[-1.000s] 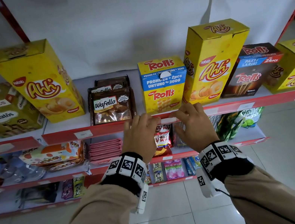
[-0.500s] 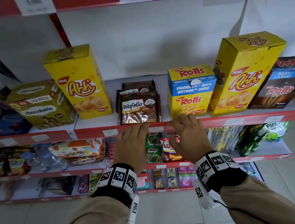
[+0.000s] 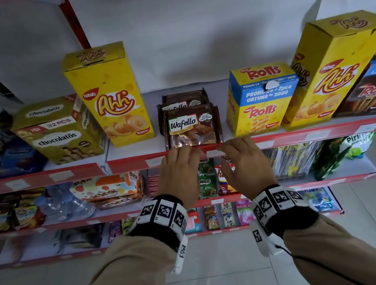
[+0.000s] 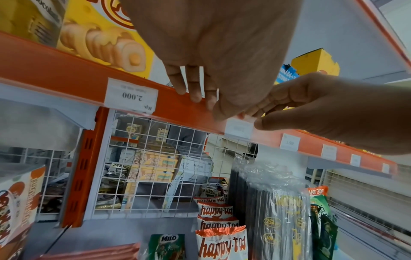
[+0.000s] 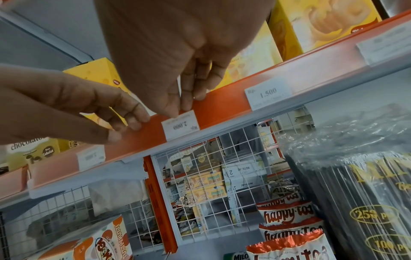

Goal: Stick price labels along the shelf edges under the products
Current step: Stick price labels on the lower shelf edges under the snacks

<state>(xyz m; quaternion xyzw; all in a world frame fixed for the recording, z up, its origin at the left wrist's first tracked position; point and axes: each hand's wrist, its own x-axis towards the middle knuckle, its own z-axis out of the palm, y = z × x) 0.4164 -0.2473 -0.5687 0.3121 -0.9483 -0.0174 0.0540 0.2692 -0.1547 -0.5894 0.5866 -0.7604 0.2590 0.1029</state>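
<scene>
- Under the right hand's (image 5: 177, 58) fingers (image 5: 171, 109), a white price label (image 5: 180, 127) sits on the red shelf edge (image 5: 222, 109); thumb and fingers pinch its top edge, right at the fingertips.
- Beside them, the left hand's (image 3: 180, 174) fingers (image 5: 135, 121) lie nearly straight and press flat on the bare red strip, just beside the label, gripping nothing.
- Progress, as I judge it: this label is being seated below the Wafello packs (image 3: 190, 126) and is not yet let go. Other labels already sit on the edge beyond both sets of fingers, so the row looks well along. I cannot tell how many remain.
- Look of the label: a small white paper rectangle with dark print reading "Rp. 2.000". Seen from the right wrist the print is upside down, while the neighbouring "1.500" label (image 5: 268, 94) reads upright, so it may be inverted.
</scene>
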